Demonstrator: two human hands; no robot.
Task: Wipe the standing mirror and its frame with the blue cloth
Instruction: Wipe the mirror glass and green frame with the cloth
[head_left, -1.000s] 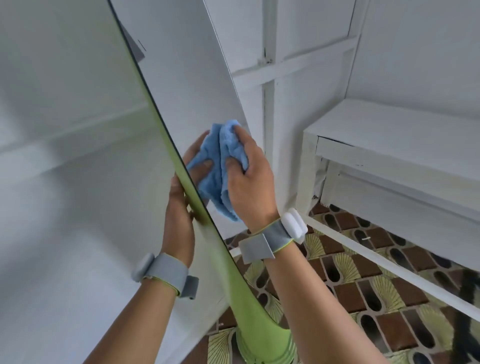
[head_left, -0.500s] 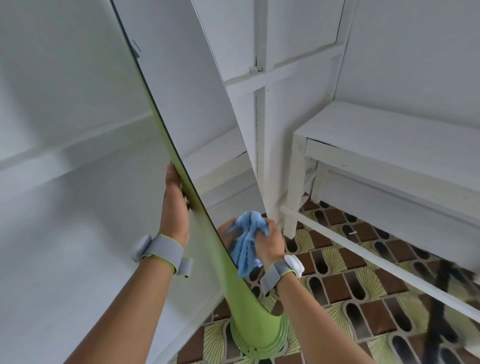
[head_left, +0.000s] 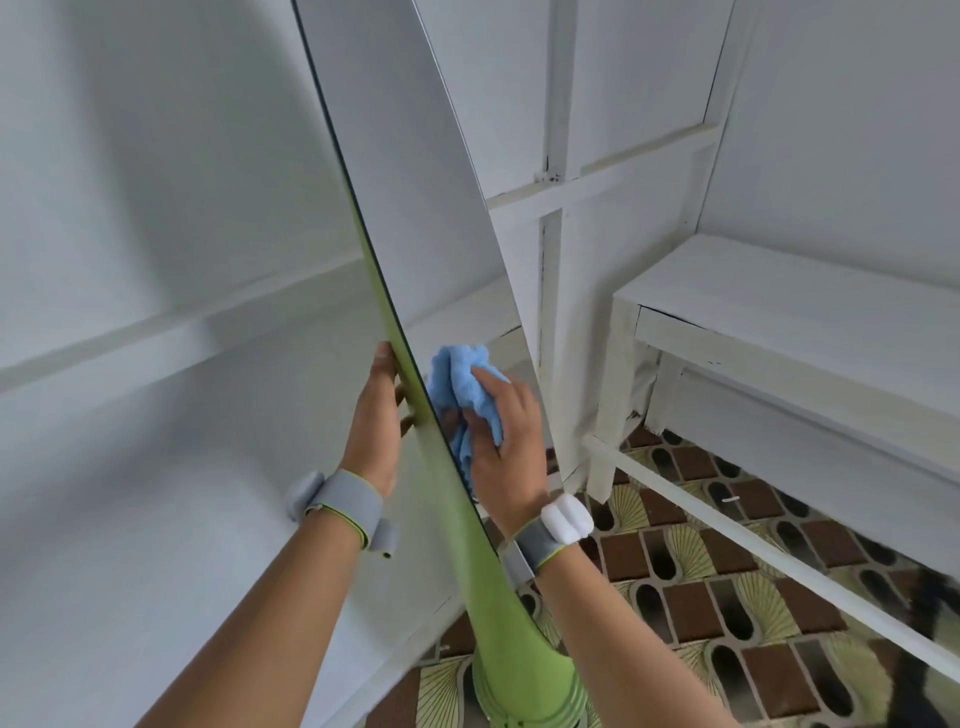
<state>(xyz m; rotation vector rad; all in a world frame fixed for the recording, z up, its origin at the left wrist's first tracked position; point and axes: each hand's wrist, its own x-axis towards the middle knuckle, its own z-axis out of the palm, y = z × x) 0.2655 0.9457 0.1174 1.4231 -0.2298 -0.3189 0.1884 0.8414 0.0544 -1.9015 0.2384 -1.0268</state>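
The standing mirror (head_left: 400, 171) runs diagonally from the top centre of the frame down to its green base (head_left: 524, 680) at the bottom centre, seen almost edge-on, with the green frame (head_left: 415, 415) as a thin strip along that edge. The person's left hand (head_left: 374, 421) grips the frame edge just left of centre, fingers wrapped around to the far side. The right hand (head_left: 506, 441) sits just right of the frame, clamped on the bunched-up blue cloth (head_left: 460, 379) and pressing it against the mirror's right-hand face. Both wrists wear grey bands (head_left: 348, 506). A white bench (head_left: 789, 312) stands on the right, over a brown and yellow patterned floor (head_left: 727, 597).
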